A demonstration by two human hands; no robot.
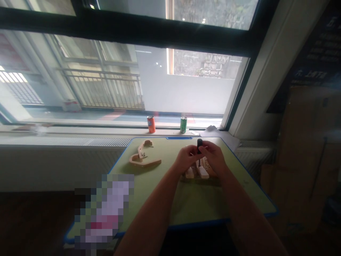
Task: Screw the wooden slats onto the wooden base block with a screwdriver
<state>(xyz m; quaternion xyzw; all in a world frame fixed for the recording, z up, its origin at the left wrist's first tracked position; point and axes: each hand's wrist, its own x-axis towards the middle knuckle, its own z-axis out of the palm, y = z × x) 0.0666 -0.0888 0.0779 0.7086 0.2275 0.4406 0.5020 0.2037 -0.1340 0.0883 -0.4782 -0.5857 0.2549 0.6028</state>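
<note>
A black-handled screwdriver (pixel 199 144) stands upright, its shaft pointing down at a pale wooden strip (pixel 203 173). The fingers of my right hand (pixel 215 155) are closed around its handle. From the other side, my left hand (pixel 186 156) pinches at the lower handle of the same tool, though its fingertips are partly hidden. Beneath both hands lies a small wooden assembly with a second pale strip (pixel 189 173) and a browner part (pixel 212 172) on the right. Small bits, perhaps screws, show beside the right fingers, too small to tell.
Curved wooden pieces (pixel 145 163) lie on the table's left side. The green tabletop (pixel 157 192) has a blue edge. A blurred-out item (pixel 112 209) covers its front left corner. An orange can (pixel 151 124) and a green can (pixel 183 124) stand on the windowsill beyond.
</note>
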